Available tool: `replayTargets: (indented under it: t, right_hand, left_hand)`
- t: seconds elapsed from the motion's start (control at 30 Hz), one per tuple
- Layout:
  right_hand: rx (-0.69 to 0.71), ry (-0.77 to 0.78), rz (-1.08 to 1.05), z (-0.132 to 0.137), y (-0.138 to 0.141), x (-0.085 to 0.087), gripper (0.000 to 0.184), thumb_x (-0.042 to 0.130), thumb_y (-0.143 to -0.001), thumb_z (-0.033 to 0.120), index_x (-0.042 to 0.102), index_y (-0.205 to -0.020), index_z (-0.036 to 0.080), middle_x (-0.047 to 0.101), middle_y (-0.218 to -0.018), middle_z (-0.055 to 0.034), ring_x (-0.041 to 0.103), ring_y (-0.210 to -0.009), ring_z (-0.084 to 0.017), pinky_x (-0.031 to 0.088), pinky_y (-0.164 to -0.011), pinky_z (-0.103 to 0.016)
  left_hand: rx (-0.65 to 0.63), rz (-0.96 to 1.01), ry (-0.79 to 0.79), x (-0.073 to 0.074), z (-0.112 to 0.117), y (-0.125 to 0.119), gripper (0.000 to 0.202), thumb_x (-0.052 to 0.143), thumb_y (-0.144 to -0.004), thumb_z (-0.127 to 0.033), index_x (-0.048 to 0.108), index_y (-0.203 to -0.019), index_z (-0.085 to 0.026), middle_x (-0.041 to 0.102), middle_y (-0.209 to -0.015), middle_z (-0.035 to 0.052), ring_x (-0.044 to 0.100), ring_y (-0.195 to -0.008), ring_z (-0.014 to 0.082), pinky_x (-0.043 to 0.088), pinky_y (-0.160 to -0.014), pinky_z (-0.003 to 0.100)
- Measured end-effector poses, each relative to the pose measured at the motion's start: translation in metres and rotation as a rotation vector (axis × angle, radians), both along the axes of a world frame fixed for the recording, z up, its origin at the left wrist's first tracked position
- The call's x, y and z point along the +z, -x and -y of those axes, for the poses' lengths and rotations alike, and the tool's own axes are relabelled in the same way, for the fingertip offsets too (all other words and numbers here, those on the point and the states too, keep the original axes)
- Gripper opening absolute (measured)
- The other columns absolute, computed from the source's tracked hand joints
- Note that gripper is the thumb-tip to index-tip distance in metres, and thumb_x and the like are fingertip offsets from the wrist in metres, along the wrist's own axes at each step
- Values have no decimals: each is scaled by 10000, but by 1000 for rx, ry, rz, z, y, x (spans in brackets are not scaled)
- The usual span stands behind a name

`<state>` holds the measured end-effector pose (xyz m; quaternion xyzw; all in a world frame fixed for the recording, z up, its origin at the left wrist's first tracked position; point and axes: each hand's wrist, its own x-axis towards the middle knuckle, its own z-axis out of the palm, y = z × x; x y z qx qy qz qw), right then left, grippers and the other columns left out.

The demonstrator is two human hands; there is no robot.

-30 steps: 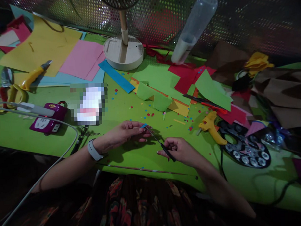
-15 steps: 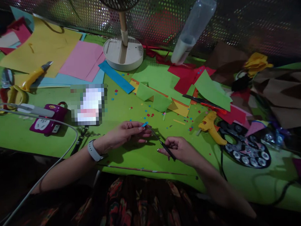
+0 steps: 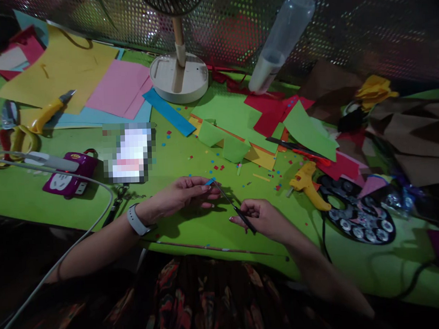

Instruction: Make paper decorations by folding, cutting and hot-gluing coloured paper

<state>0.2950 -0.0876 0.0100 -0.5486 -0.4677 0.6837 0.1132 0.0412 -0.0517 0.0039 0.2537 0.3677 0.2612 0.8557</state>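
My left hand (image 3: 182,194), with a watch on the wrist, pinches a tiny blue paper piece (image 3: 210,181) just above the green table (image 3: 193,228). My right hand (image 3: 260,218) is closed round the black handles of small scissors (image 3: 235,209), whose thin blades reach up-left to the blue piece. Both hands hover near the table's front edge, close together.
A fan base (image 3: 179,77) stands at the back, a leaning clear bottle (image 3: 282,40) to its right. Coloured paper sheets (image 3: 94,87) and green folded pieces (image 3: 236,128) lie about. A yellow glue gun (image 3: 308,183), a round black tray (image 3: 358,215), a purple power strip (image 3: 68,177) and a yellow cutter (image 3: 47,113) surround the hands.
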Motion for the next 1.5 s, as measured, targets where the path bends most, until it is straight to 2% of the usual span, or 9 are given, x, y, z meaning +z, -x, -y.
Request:
replayTargets:
  t: [0.2,0.4,0.63,0.8,1.03,1.27,1.5]
  right_hand:
    - [8,-7,-8,0,0,1,504,846,-584,574,500,-647,213,493,-566,58,448,-514,-86,347,-482,-231]
    - [-15,2,-22,0,1,0,498,864,-575,537,495,-639,209,483,-554,67,443,-506,-81,339,-484,-225]
    - [12,12,-1,-2,1,7,512,849,-580,569,486,-630,211,488,-563,54,453,-528,-90,337,-487,-228]
    - [17,25,2,-2,3,14,551,855,-540,594,462,-618,216,454,-551,67,417,-514,-81,322,-480,-228]
    - [13,-8,14,-1,2,12,534,850,-563,579,466,-621,213,435,-548,74,391,-513,-78,303,-488,-229]
    - [42,-15,-8,1,1,10,496,863,-578,543,506,-637,203,459,-554,69,383,-522,-82,269,-482,-228]
    - [28,-13,-17,1,2,11,490,863,-584,542,511,-637,205,451,-549,74,390,-514,-80,291,-486,-228]
  left_hand:
    - [-4,-20,11,3,-1,0,216,696,-878,-222,717,-1080,-149,735,-1132,130,698,-1030,189,571,-838,300]
    - [-3,-27,-2,3,-1,0,219,703,-874,-233,714,-1075,-145,734,-1130,131,697,-1025,191,569,-840,314]
    - [-12,-32,-14,4,-1,0,251,707,-873,-270,710,-1108,-182,706,-1221,117,671,-1111,210,574,-823,297]
    - [-43,-26,-89,4,1,1,291,665,-908,-294,687,-1177,-186,678,-1274,133,635,-1184,233,558,-855,306]
    - [-2,-44,-130,3,0,0,307,666,-903,-310,686,-1193,-210,665,-1302,119,618,-1208,232,536,-902,333]
    - [-23,-68,-138,3,1,-3,315,680,-892,-318,695,-1167,-167,693,-1239,144,664,-1106,221,546,-858,313]
    - [-24,-44,-162,-2,3,-1,297,670,-901,-313,699,-1162,-175,687,-1252,141,655,-1132,219,546,-859,307]
